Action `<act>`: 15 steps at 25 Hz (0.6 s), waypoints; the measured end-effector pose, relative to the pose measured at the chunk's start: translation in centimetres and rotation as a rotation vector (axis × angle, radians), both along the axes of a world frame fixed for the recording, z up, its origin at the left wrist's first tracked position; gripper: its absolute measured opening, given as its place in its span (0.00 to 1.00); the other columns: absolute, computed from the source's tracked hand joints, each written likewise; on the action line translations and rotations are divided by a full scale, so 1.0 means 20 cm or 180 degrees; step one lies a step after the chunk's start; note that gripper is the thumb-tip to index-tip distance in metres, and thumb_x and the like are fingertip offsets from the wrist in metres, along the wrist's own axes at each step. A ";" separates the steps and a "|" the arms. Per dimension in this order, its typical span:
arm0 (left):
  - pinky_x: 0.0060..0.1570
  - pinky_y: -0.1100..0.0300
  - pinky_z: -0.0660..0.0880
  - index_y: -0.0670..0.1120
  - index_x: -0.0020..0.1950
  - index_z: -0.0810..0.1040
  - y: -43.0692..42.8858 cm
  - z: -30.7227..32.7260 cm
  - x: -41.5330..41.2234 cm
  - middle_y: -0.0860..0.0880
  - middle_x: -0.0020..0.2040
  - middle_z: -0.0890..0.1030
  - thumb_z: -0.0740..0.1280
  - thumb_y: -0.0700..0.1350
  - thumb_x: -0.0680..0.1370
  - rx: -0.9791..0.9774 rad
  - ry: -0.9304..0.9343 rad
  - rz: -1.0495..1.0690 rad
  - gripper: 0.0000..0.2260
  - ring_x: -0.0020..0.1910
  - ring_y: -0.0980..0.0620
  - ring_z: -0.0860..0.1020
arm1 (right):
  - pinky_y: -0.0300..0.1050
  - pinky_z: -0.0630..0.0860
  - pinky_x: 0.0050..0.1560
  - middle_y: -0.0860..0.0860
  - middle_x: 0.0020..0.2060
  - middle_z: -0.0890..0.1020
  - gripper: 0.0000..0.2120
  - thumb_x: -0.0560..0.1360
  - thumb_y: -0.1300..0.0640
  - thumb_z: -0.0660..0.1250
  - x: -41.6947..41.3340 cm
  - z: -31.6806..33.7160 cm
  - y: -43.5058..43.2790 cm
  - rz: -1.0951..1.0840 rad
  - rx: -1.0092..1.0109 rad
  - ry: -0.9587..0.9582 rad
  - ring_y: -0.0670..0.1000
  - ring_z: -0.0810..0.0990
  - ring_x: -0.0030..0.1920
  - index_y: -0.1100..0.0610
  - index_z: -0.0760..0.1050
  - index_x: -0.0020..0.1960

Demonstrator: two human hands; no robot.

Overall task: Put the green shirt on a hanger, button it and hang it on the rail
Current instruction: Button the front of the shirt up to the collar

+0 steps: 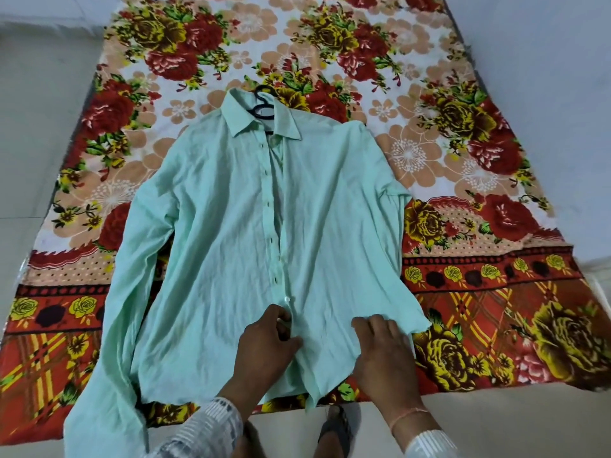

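Observation:
The pale green shirt (231,226) lies front-up and spread out on a flowered bedsheet (463,160), collar at the far end. A black hanger (264,102) sits inside the collar, its hook poking out above. The front placket runs down the middle with dark buttonholes, and one white button (288,299) shows low on it. My left hand (264,342) pinches the placket just below that button. My right hand (380,345) rests flat on the shirt's right front panel near the hem, fingers spread.
The sheet covers a bed that fills most of the view, with pale floor at both sides. My foot in a dark sandal (334,428) stands at the bed's near edge. The shirt's left sleeve (109,375) hangs towards the near edge.

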State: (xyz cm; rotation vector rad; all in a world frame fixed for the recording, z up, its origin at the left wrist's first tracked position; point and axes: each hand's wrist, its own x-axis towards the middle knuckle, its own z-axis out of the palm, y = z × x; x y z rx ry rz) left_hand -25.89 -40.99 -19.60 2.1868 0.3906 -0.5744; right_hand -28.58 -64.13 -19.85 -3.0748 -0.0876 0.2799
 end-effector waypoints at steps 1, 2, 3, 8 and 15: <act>0.38 0.63 0.76 0.57 0.56 0.76 0.00 0.00 0.00 0.56 0.43 0.83 0.81 0.49 0.72 -0.0041 0.0078 0.0036 0.18 0.42 0.59 0.82 | 0.54 0.72 0.51 0.50 0.47 0.78 0.19 0.65 0.62 0.71 0.01 0.01 -0.02 0.0087 -0.0109 -0.0079 0.57 0.76 0.51 0.50 0.78 0.54; 0.38 0.63 0.76 0.57 0.56 0.77 0.02 -0.01 0.00 0.55 0.44 0.84 0.81 0.48 0.71 -0.0131 0.0177 0.0080 0.19 0.42 0.58 0.83 | 0.55 0.72 0.53 0.50 0.44 0.78 0.13 0.68 0.60 0.72 0.03 0.03 -0.05 0.0180 -0.0196 -0.0134 0.57 0.77 0.51 0.50 0.79 0.50; 0.39 0.62 0.77 0.57 0.56 0.77 0.03 -0.01 0.01 0.54 0.45 0.85 0.81 0.47 0.70 -0.0247 0.0283 0.0144 0.19 0.42 0.56 0.84 | 0.56 0.72 0.54 0.50 0.41 0.78 0.07 0.69 0.59 0.72 0.04 0.04 -0.07 0.0282 -0.0219 -0.0164 0.58 0.78 0.50 0.51 0.79 0.46; 0.43 0.49 0.84 0.55 0.52 0.81 0.04 0.00 0.07 0.53 0.45 0.86 0.81 0.54 0.64 -0.0391 0.0593 0.0115 0.19 0.43 0.51 0.86 | 0.50 0.76 0.32 0.49 0.27 0.76 0.09 0.55 0.57 0.76 0.06 0.06 -0.08 0.0302 -0.0201 0.0474 0.55 0.79 0.29 0.51 0.76 0.30; 0.30 0.53 0.77 0.47 0.36 0.70 -0.06 0.05 0.18 0.46 0.30 0.75 0.79 0.65 0.71 -0.0782 0.0747 0.1005 0.27 0.26 0.46 0.77 | 0.48 0.77 0.41 0.49 0.41 0.83 0.12 0.75 0.48 0.59 0.55 0.25 0.14 -0.0126 0.0969 0.0337 0.54 0.82 0.45 0.52 0.78 0.44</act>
